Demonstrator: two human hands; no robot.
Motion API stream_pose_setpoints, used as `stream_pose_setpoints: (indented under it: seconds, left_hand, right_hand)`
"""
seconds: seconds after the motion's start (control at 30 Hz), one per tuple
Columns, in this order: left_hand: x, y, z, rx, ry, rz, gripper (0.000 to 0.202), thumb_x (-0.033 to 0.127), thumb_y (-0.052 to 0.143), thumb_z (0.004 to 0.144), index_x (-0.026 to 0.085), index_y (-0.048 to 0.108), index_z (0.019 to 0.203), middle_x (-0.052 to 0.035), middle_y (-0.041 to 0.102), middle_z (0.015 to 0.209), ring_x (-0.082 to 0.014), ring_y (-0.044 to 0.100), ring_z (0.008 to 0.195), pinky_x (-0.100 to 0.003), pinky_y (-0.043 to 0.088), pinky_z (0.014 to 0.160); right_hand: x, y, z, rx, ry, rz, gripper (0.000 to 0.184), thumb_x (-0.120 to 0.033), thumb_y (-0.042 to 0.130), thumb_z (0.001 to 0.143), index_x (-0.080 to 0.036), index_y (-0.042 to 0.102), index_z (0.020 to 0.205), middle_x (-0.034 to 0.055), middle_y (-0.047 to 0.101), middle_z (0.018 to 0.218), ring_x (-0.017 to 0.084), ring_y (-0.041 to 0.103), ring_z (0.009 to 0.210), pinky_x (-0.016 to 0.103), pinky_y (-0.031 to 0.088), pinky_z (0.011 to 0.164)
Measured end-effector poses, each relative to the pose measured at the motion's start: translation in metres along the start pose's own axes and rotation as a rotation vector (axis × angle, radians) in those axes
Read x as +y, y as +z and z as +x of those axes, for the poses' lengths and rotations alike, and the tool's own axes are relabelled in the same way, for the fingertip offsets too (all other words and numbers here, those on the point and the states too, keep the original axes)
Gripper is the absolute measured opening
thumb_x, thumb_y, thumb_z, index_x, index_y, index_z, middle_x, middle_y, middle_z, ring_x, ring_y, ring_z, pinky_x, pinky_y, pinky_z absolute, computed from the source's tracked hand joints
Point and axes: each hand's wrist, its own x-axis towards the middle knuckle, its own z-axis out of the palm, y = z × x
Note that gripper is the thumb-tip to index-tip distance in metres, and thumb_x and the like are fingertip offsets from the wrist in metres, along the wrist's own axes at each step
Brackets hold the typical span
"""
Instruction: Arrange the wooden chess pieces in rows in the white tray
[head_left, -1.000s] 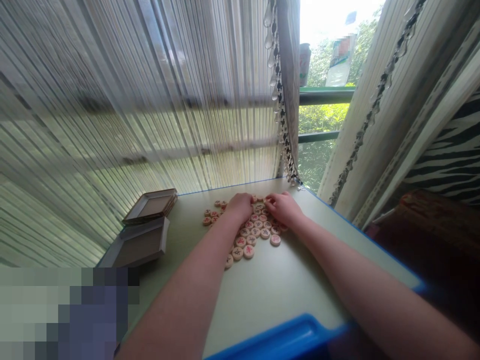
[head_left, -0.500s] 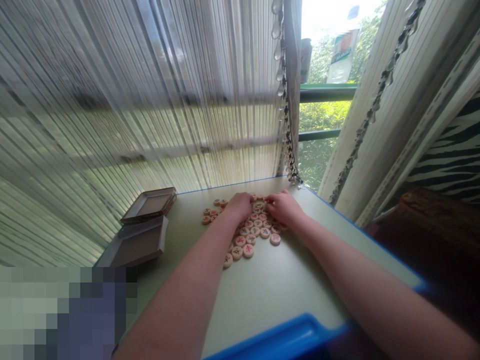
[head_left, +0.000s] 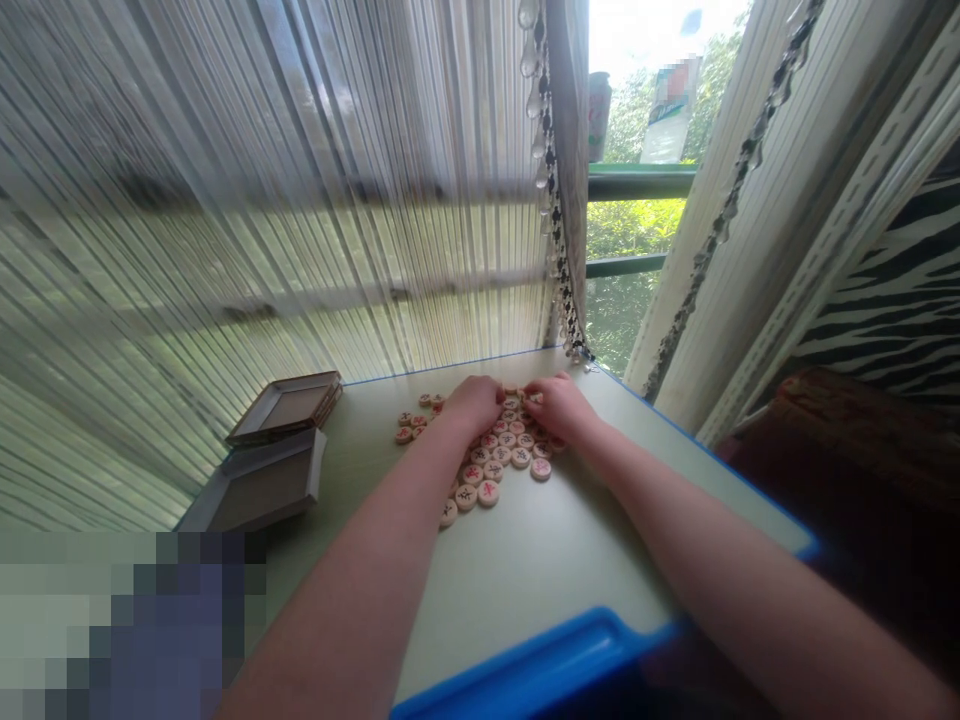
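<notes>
Round wooden Chinese chess pieces point(head_left: 520, 457), marked with red or black characters, lie face up in a loose cluster on the pale table point(head_left: 540, 550). At the cluster's far left part is my left hand point(head_left: 477, 404), palm down with fingers curled closed; what is in its fingertips is hidden. My right hand point(head_left: 556, 403) faces it from the right, thumb and fingers pinched at a piece on the far edge. Between the two hands a narrow gap shows a few more pieces. My left forearm covers part of the cluster's left side.
Two shallow open box halves, a brown-edged one point(head_left: 285, 405) and a grey one point(head_left: 262, 490), sit at the table's left edge. A blue tray-like rim point(head_left: 525, 665) runs along the near edge. String curtains point(head_left: 300, 200) hang behind; a can point(head_left: 598, 115) stands by the window.
The whole view has shifted slightly, so everything sits a little further left. Both hands stay at the far side of the pieces, with only small finger movement.
</notes>
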Motion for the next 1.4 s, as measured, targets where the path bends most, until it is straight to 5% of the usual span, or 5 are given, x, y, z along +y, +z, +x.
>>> stream_pose_setpoints:
  seconds: [0.8, 1.4]
  left_hand:
    - [-0.002, 0.003, 0.009, 0.046, -0.004, 0.071, 0.022, 0.023, 0.057, 0.070, 0.021, 0.072, 0.085, -0.0056, 0.070, 0.088, -0.0201, 0.062, 0.086, -0.025, 0.047, 0.078]
    - [0.003, 0.003, -0.001, -0.003, -0.050, -0.001, 0.024, 0.020, 0.051, 0.078, 0.021, 0.070, 0.092, -0.0079, 0.068, 0.095, -0.0196, 0.062, 0.089, -0.028, 0.046, 0.083]
  right_hand:
    - [0.005, -0.006, -0.003, 0.012, 0.026, 0.024, 0.030, -0.031, 0.052, 0.079, -0.021, 0.067, 0.102, 0.0063, 0.060, 0.104, 0.022, 0.044, 0.098, 0.030, 0.035, 0.088]
    - [0.004, 0.004, -0.008, 0.007, -0.042, 0.043, 0.029, -0.032, 0.051, 0.080, -0.021, 0.068, 0.101, 0.0066, 0.062, 0.102, 0.019, 0.047, 0.095, 0.028, 0.033, 0.088]
